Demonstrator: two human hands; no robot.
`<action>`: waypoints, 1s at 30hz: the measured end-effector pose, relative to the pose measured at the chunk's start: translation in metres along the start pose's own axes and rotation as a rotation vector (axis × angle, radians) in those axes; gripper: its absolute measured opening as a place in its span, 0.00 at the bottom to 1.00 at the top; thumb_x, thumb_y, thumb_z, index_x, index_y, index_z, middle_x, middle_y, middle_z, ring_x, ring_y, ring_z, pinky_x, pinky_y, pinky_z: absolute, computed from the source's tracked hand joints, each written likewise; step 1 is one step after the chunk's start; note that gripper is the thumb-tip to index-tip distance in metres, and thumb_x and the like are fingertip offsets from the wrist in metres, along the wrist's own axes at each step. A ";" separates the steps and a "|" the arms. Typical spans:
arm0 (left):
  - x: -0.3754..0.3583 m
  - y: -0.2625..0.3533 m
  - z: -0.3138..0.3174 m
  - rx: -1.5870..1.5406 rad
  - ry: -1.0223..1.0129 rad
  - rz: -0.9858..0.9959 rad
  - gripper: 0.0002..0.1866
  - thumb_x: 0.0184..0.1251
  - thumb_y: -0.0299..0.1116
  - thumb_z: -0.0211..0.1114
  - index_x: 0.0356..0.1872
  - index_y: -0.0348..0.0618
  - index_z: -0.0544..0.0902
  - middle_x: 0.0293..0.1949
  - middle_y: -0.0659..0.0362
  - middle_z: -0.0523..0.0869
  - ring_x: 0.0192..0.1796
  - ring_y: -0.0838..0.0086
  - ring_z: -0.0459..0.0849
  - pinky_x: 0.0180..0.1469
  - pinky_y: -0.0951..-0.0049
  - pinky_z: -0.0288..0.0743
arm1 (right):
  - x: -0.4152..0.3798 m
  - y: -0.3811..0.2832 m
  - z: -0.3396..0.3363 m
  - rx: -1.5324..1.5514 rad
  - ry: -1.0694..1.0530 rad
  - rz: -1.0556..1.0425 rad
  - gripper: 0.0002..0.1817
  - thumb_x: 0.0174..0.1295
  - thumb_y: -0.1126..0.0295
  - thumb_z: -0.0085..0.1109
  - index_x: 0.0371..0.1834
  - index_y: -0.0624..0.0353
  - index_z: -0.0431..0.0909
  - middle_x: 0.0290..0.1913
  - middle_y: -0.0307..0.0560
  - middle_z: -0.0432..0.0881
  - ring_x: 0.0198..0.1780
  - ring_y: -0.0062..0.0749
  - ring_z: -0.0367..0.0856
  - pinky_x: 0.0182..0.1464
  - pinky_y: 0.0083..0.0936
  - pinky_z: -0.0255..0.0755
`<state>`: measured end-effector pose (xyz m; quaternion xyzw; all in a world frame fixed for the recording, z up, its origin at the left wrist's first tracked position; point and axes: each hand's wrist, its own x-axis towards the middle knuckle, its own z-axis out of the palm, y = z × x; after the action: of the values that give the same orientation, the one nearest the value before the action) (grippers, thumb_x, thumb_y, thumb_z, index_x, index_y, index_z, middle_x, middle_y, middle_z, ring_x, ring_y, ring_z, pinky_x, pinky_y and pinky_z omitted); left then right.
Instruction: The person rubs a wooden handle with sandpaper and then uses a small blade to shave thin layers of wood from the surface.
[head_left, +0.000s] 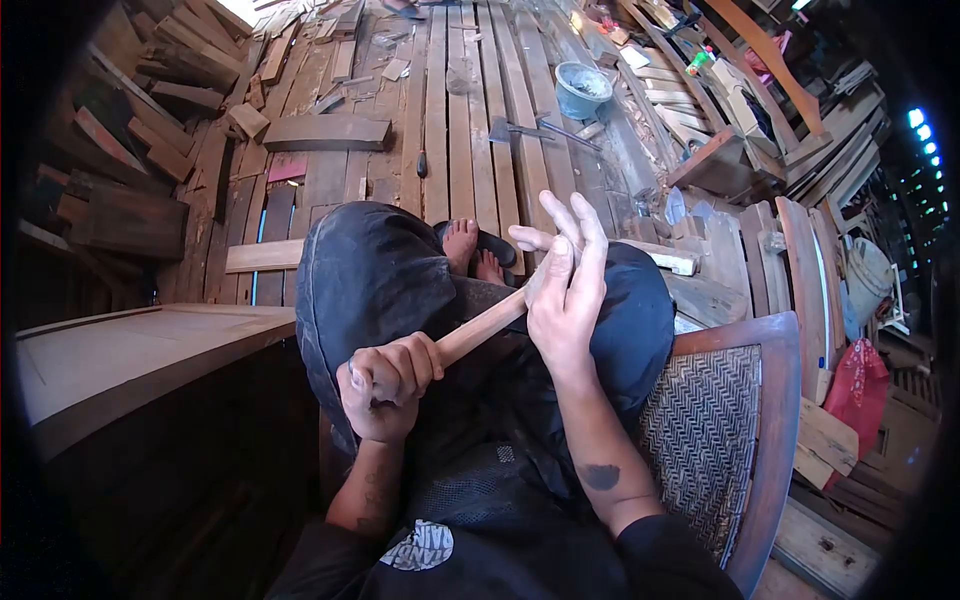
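My left hand [390, 383] is wrapped round the near end of a slim wooden stick [485, 328], pale brown and smooth. The stick slants up and away to the right over my lap, between my knees. At its far end my right hand [568, 290] is raised, fingers stretched out and apart, with the palm side right at the stick's tip. That tip is partly hidden behind the hand. A dark shape lies just behind the far part of the stick.
An axe [515, 130] lies on the plank floor [435, 130] ahead, near a grey bucket [582, 92]. A thick wooden block [327, 133] is at the left. A woven-panel chair frame [778, 420] stands to my right, a pale panel [140, 350] to my left.
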<state>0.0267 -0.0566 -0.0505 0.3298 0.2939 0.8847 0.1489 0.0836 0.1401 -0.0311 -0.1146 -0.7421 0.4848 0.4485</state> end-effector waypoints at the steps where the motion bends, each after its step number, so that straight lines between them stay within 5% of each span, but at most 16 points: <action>1: -0.001 -0.001 0.000 -0.006 0.019 -0.001 0.28 0.88 0.49 0.47 0.20 0.52 0.66 0.15 0.63 0.68 0.20 0.69 0.69 0.35 0.59 0.73 | -0.001 -0.001 0.005 0.014 0.024 -0.036 0.24 0.88 0.72 0.38 0.83 0.66 0.57 0.74 0.65 0.77 0.54 0.38 0.90 0.50 0.25 0.82; 3: -0.002 -0.001 0.000 -0.019 0.049 -0.008 0.29 0.87 0.51 0.53 0.20 0.49 0.67 0.15 0.62 0.69 0.19 0.68 0.71 0.33 0.58 0.74 | -0.014 -0.011 0.015 0.053 -0.028 0.029 0.24 0.89 0.72 0.36 0.83 0.67 0.54 0.71 0.67 0.80 0.56 0.39 0.90 0.56 0.32 0.84; 5: 0.000 -0.001 -0.001 -0.017 0.027 -0.001 0.29 0.88 0.50 0.52 0.20 0.49 0.67 0.15 0.62 0.70 0.19 0.68 0.71 0.33 0.58 0.74 | -0.035 -0.016 0.031 0.226 -0.023 0.103 0.24 0.85 0.75 0.46 0.79 0.71 0.63 0.64 0.65 0.86 0.59 0.47 0.91 0.67 0.40 0.78; 7: -0.001 -0.001 -0.001 -0.015 0.025 0.007 0.29 0.88 0.50 0.51 0.20 0.49 0.67 0.15 0.62 0.70 0.19 0.68 0.71 0.33 0.58 0.74 | -0.047 -0.008 0.017 -0.217 -0.250 -0.174 0.21 0.81 0.73 0.53 0.73 0.71 0.74 0.63 0.59 0.88 0.63 0.54 0.88 0.75 0.48 0.69; 8: -0.003 -0.001 -0.001 -0.011 0.033 0.005 0.29 0.88 0.50 0.51 0.20 0.49 0.67 0.15 0.62 0.70 0.19 0.68 0.71 0.33 0.58 0.74 | -0.056 -0.009 0.013 -0.281 -0.280 -0.114 0.18 0.77 0.70 0.58 0.66 0.65 0.83 0.65 0.54 0.86 0.69 0.55 0.82 0.80 0.52 0.59; 12: -0.001 0.000 0.001 0.004 0.051 0.014 0.29 0.89 0.49 0.51 0.20 0.49 0.66 0.14 0.62 0.69 0.18 0.69 0.70 0.32 0.58 0.74 | -0.053 -0.005 -0.005 -0.507 -0.201 -0.042 0.16 0.77 0.68 0.59 0.64 0.55 0.88 0.67 0.55 0.81 0.73 0.53 0.76 0.77 0.51 0.62; 16: 0.000 -0.004 0.000 0.024 -0.011 0.038 0.26 0.88 0.45 0.43 0.21 0.51 0.65 0.14 0.63 0.67 0.18 0.70 0.68 0.32 0.60 0.73 | -0.040 -0.028 -0.001 -0.344 -0.103 -0.069 0.21 0.65 0.78 0.70 0.62 0.55 0.90 0.49 0.50 0.79 0.52 0.47 0.76 0.61 0.40 0.72; 19: 0.001 -0.006 0.001 0.022 -0.015 0.039 0.27 0.88 0.45 0.43 0.21 0.51 0.65 0.14 0.62 0.67 0.18 0.70 0.68 0.32 0.60 0.73 | -0.024 -0.038 0.002 -0.394 -0.105 -0.170 0.24 0.60 0.80 0.71 0.60 0.49 0.92 0.45 0.42 0.82 0.51 0.42 0.77 0.61 0.40 0.72; 23: 0.011 -0.004 0.005 0.038 -0.024 0.060 0.27 0.89 0.46 0.46 0.20 0.50 0.65 0.12 0.61 0.67 0.16 0.69 0.67 0.29 0.60 0.72 | -0.004 -0.026 -0.013 -0.366 -0.102 -0.195 0.19 0.61 0.82 0.72 0.56 0.56 0.93 0.45 0.46 0.87 0.47 0.44 0.82 0.55 0.37 0.79; 28: 0.035 0.003 0.014 0.212 -0.071 0.125 0.33 0.88 0.52 0.52 0.16 0.49 0.64 0.11 0.62 0.66 0.15 0.69 0.66 0.26 0.63 0.68 | -0.027 -0.014 -0.025 -0.254 -0.398 0.001 0.17 0.67 0.81 0.67 0.58 0.59 0.92 0.53 0.54 0.91 0.56 0.46 0.89 0.62 0.38 0.82; 30: 0.045 0.004 0.012 0.153 -0.102 0.096 0.33 0.88 0.52 0.51 0.16 0.49 0.64 0.11 0.62 0.66 0.15 0.69 0.65 0.26 0.63 0.67 | -0.027 -0.016 -0.020 -0.180 -0.363 0.007 0.20 0.65 0.83 0.66 0.59 0.57 0.91 0.54 0.53 0.91 0.56 0.47 0.89 0.63 0.38 0.82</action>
<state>0.0011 -0.0345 -0.0186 0.3984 0.3366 0.8479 0.0953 0.1185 0.1279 -0.0302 -0.0675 -0.8509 0.4305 0.2935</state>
